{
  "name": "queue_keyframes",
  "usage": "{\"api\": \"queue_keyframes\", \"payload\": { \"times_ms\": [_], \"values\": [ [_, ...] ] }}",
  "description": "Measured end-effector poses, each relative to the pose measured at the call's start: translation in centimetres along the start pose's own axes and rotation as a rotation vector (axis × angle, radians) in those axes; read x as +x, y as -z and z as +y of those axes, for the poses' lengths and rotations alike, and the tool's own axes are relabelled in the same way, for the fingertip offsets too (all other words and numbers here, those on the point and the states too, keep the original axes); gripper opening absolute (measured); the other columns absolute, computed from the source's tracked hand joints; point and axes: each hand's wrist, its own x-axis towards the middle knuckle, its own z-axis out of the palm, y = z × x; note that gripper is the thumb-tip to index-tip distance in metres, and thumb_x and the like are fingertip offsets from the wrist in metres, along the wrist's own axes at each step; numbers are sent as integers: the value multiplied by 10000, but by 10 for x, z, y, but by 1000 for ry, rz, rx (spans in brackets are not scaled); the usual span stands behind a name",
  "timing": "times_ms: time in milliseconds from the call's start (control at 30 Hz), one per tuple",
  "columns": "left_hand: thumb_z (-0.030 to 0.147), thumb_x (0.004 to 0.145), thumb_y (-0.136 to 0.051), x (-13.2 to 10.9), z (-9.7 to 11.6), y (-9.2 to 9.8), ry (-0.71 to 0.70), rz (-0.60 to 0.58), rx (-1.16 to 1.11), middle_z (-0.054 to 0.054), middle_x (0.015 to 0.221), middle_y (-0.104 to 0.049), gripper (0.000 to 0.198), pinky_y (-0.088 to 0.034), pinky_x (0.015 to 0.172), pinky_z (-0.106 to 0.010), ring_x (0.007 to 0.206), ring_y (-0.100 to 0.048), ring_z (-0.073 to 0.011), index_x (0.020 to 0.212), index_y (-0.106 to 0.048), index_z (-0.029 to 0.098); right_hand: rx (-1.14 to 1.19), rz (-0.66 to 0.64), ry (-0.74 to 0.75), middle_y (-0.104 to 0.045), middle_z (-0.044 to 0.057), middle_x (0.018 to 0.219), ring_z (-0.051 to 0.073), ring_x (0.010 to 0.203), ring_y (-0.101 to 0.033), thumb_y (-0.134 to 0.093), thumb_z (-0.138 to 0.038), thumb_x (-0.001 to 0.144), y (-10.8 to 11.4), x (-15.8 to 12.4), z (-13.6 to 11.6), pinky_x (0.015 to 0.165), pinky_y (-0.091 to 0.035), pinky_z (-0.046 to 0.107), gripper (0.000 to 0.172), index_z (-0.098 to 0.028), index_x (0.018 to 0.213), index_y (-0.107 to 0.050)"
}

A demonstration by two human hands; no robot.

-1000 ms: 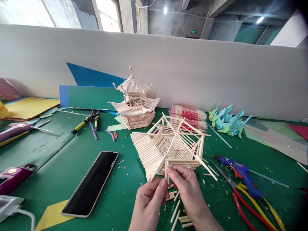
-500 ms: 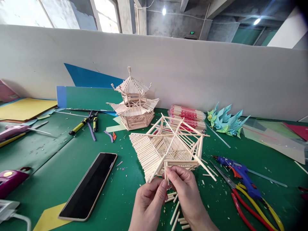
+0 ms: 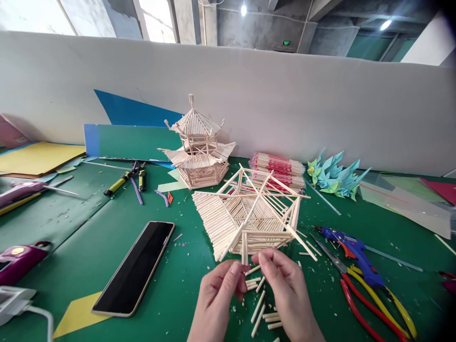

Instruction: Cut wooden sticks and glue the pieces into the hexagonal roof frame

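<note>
A half-roofed model of thin wooden sticks [image 3: 210, 221] sits in front of me, its left roof panel covered and the other sides open frame. Two short wooden sticks [image 3: 244, 248] hang side by side from its front edge. My left hand [image 3: 223, 292] is closed in a pinch at their lower ends, the exact contact partly hidden by the fingers. Just to the right, my right hand [image 3: 283, 285] is apart from the sticks, thumb and forefinger pressed together; whatever is between them, if anything, cannot be made out. Loose cut sticks [image 3: 258, 306] lie below and between the hands.
Behind stands a finished stick pagoda [image 3: 199, 164], beside bundled sticks [image 3: 278, 166] and blue paper flowers [image 3: 333, 175]. A blue glue gun [image 3: 356, 254] and red-and-yellow-handled pliers [image 3: 359, 294] lie right. On the left are a phone [image 3: 135, 268] and yellow-handled cutters [image 3: 119, 183].
My right hand has let go of the short stick at the model's front edge and drawn slightly right. My left hand stays at the lower ends. Two sticks now show side by side.
</note>
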Motion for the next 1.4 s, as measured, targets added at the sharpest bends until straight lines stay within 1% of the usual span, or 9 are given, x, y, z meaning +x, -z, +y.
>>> {"api": "queue_keyframes", "payload": {
  "times_ms": [100, 200, 300, 400, 500, 600, 700, 933, 1400],
  "values": [
    [320, 676, -679, -1, -6, 3, -57, 4, 59, -21, 664, -605, 209, -439, 610, -244, 652, -531, -165, 802, -654, 155, -330, 98, 315, -430, -37, 588, 116, 502, -401, -528, -271, 809, 11, -5, -2, 460, -363, 226, 98, -204, 880, -538],
    [296, 688, -674, 0, -5, 2, -23, -67, 12, -36, 724, -631, 203, -447, 641, -259, 693, -545, -174, 833, -654, 157, -572, 102, 631, -519, 10, 741, 148, 657, -492, -544, -140, 770, 17, -2, -8, 612, -437, 268, 327, -196, 1084, -469],
    [293, 730, -637, 1, 2, -1, 32, -82, -56, -30, 695, -622, 176, -419, 585, -226, 619, -496, -131, 810, -665, 138, -741, 11, 767, -575, 75, 978, 199, 905, -505, -538, -106, 760, 19, 6, -18, 819, -412, 346, 448, -168, 1189, -425],
    [311, 739, -625, 2, 7, -4, 57, -38, -122, -20, 615, -599, 189, -394, 564, -222, 580, -465, -119, 768, -667, 129, -881, -67, 755, -574, 69, 1114, 233, 1022, -458, -575, -136, 742, 19, 12, -26, 895, -361, 375, 504, -165, 1226, -437],
    [324, 701, -657, 4, 7, -4, 110, -36, -198, -16, 576, -586, 194, -387, 557, -222, 559, -463, -114, 716, -669, 131, -922, -90, 731, -570, 45, 1159, 247, 1057, -432, -597, -171, 736, 18, 16, -30, 912, -335, 386, 537, -175, 1248, -437],
    [320, 672, -682, 6, 6, -4, 137, -29, -235, -12, 563, -571, 192, -382, 546, -214, 542, -447, -105, 665, -667, 128, -913, -103, 676, -576, 29, 1150, 241, 1067, -421, -590, -172, 735, 18, 18, -33, 910, -327, 380, 556, -185, 1264, -420],
    [323, 674, -681, 9, 4, -3, 117, -16, -230, -15, 564, -559, 208, -378, 539, -210, 546, -438, -105, 621, -655, 123, -903, -132, 632, -592, 16, 1111, 232, 1059, -420, -582, -157, 731, 18, 19, -34, 911, -312, 378, 577, -197, 1276, -397],
    [337, 681, -670, 13, 1, -3, 83, -1, -188, -12, 547, -535, 245, -367, 519, -211, 538, -421, -108, 567, -634, 122, -887, -145, 624, -587, 5, 1121, 236, 1062, -411, -576, -140, 719, 18, 22, -32, 896, -310, 376, 623, -210, 1296, -353],
    [298, 650, -694, 11, 6, -3, 122, 17, -218, 1, 523, -518, 218, -359, 511, -198, 520, -412, -93, 535, -641, 121, -865, -141, 644, -593, 5, 1127, 239, 1041, -449, -577, -105, 693, 18, 26, -31, 873, -345, 382, 603, -215, 1255, -389]
  ]
}}
